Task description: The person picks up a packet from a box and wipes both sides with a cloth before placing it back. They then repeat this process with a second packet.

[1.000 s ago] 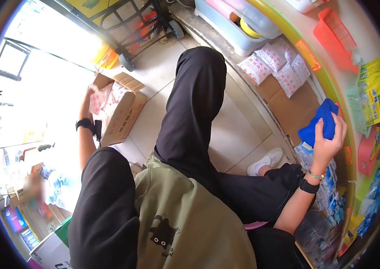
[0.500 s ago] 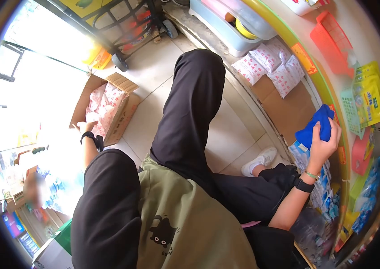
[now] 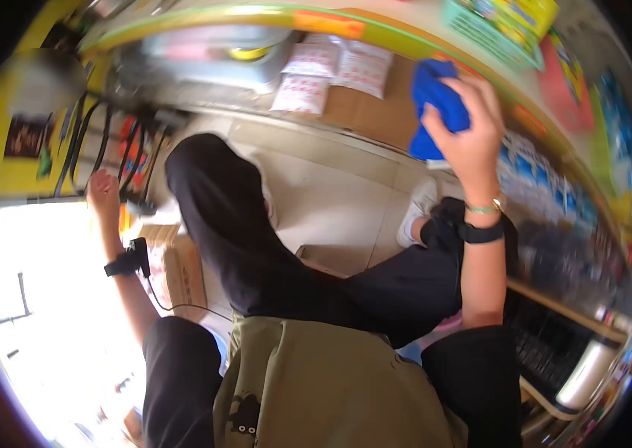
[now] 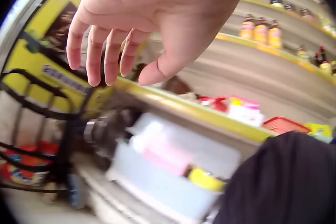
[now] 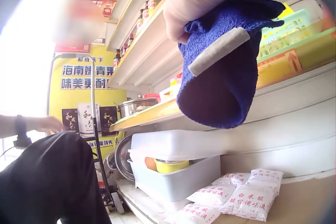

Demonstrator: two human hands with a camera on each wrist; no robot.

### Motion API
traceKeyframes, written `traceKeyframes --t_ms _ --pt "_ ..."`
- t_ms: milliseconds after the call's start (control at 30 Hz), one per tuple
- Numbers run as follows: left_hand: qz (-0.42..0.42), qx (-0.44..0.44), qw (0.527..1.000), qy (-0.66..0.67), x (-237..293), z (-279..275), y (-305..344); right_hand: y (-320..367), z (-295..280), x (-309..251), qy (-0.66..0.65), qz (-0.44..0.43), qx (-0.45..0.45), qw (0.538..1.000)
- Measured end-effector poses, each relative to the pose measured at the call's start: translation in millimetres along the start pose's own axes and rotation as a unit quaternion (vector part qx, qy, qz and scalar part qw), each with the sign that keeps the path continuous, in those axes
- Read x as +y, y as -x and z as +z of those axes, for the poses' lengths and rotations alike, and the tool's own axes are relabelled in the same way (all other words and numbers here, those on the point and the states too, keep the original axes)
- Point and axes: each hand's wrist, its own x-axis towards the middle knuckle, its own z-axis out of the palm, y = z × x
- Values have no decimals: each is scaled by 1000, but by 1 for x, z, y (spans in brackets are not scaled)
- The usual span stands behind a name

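My right hand (image 3: 476,142) grips a bunched blue cloth (image 3: 432,101), thumb on one side and fingers on the other. In the right wrist view the cloth (image 5: 223,71) hangs in a loose fold with a pale strip along it. It is held above the lower shelf, where white packets (image 3: 361,71) with red print lie on brown cardboard (image 3: 376,112). My left hand (image 3: 104,193) is raised at the left, nearest to a black hand truck. The left wrist view shows this hand (image 4: 157,19) holding nothing, its fingers spread and relaxed.
An opened carton (image 3: 182,276) stands on the floor beside my left forearm. A lidded plastic bin (image 5: 173,179) sits on the low ledge. The hand truck (image 4: 58,111) stands by a yellow poster. Shelves hold bottles (image 4: 261,30) and a green basket (image 3: 491,33).
My left hand has left the carton of packets and risen toward the hand truck. The head view has turned right. My right hand keeps its grip on the blue cloth.
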Motion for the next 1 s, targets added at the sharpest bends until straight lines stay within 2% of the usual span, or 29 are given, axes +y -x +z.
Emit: traceKeyframes --t_ms 33,100,167,233,300,367,433,500,567,633,667,700,733,767,833,967,1000 --pt "16 -23 1000 13 97 5 -3 3 -1 3 1 1 7 1000" --pt "122 -162 978 53 255 12 8 3 -8 3 24 10 -7 1000" --pt "261 -302 911 100 351 25 25 6 -12 3 42 28 -38 998" --pt "292 -494 812 112 411 48 32 10 -16 6 48 58 -82 994" --pt "262 -664 697 78 439 96 27 11 -20 7 58 83 -90 991" --pt "278 -729 625 -10 449 172 13 12 -22 10 69 112 -99 986" --pt "220 -712 664 -63 436 253 13 15 -26 14 77 104 -101 986" --pt "218 -669 678 -214 401 335 7 19 -30 20 80 129 -119 981" --pt "283 -529 728 -331 350 392 5 23 -31 26 81 141 -139 977" --pt "135 -389 840 -353 318 411 12 28 -32 29 85 146 -123 978" --pt "73 -396 863 -306 293 422 7 29 -34 29 93 139 -136 976" --pt "-5 -356 883 -307 287 418 13 30 -35 30 101 130 -149 975" --pt "-35 -329 884 -329 278 422 16 32 -34 31 98 111 -112 983" --pt "-65 -300 884 -352 258 431 13 34 -34 32 98 121 -113 981" --pt "-116 -294 900 -300 233 431 4 36 -33 32 88 109 -111 984" --pt "-134 -287 915 -250 203 433 6 33 -29 29 90 95 -117 985" --pt "-142 -289 916 -239 201 436 5 32 -28 27 92 104 -141 980"
